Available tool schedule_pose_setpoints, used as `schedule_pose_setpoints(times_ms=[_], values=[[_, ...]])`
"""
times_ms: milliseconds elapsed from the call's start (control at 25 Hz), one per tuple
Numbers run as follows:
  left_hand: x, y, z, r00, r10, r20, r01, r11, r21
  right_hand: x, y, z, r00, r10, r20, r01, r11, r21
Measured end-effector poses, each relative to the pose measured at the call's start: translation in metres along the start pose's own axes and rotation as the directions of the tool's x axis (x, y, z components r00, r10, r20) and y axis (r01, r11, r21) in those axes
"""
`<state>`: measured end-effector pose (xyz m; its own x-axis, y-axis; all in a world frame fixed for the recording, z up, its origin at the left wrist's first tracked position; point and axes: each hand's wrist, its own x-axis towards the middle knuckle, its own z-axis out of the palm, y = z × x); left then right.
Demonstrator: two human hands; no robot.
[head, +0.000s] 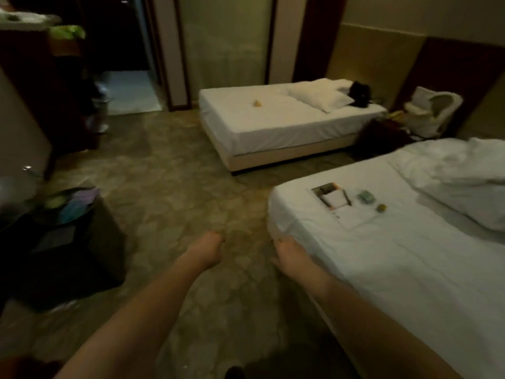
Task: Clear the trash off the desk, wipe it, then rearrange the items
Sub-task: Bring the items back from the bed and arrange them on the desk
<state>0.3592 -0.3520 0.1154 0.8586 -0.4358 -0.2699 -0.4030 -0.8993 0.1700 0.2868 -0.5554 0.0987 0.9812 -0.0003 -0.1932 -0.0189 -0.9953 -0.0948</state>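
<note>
Near bed [396, 269]: tray [332, 198], paper [352, 214], two small items.

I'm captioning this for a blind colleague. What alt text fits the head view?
Two bare forearms reach forward over patterned carpet in a dim hotel room, the left hand empty, the right hand at the corner of the near bed. A tray with notepad lies on it; a second bed stands beyond.

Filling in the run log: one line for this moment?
left hand: empty, over carpet | right hand: empty, at near bed corner | tray, notepad on bed
</note>
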Motion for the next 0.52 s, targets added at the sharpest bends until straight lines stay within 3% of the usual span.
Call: schedule_pose_setpoints(times_ms=[200, 520], values=[[0.124, 0.025, -0.024, 0.980, 0.197, 0.029, -0.198, 0.979, 0.045, 0.042, 0.070, -0.013, 0.955, 0.291, -0.053, -0.280, 0.948, 0.153], [0.232, 0.091, -0.013, 0.908, 0.363, 0.209, -0.384, 0.920, 0.072, 0.094, 0.142, 0.006, 0.846, 0.521, 0.110, -0.529, 0.797, 0.292]])
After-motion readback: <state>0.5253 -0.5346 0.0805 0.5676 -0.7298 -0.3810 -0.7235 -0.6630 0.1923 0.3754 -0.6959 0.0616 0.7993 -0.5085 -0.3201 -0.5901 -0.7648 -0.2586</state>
